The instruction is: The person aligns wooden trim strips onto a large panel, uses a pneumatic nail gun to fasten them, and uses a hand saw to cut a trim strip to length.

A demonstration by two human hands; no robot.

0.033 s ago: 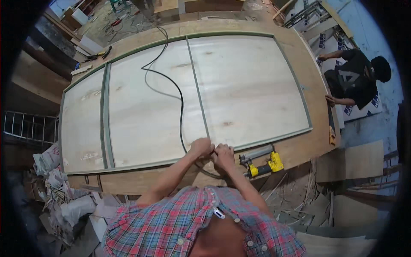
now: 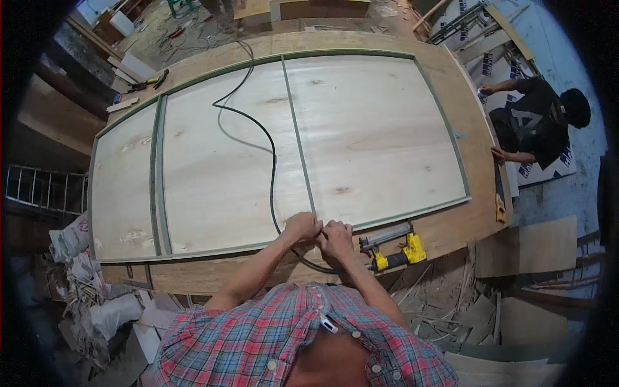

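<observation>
Both hands are bunched together at the lower middle of the frame, right on the near edge of the big plywood panel (image 2: 258,148) where the thin green strip (image 2: 298,138) running down the middle meets the green edging along the bottom. The left hand (image 2: 302,227) and right hand (image 2: 336,237) are touching each other, fingers curled in tight and pressed together over that joint. Whether they're pinching something small there or just pressing on the strip end I honestly can't tell, it's too tiny. That strip looks light and bendy, the kind of slim trim that'd flex or snap if you grabbed it mid-span, so I'd say holding it low near the end like this is the sane way. The panel itself looks stiff and heavy, lying flat on the wooden surface (image 2: 451,222). A black hose (image 2: 271,155) snakes down across the panel and loops under the hands to the yellow nail gun (image 2: 393,248), lying just right of the right hand, untouched. Over at the right edge, another person (image 2: 535,122) in dark clothes leans on the surface.
</observation>
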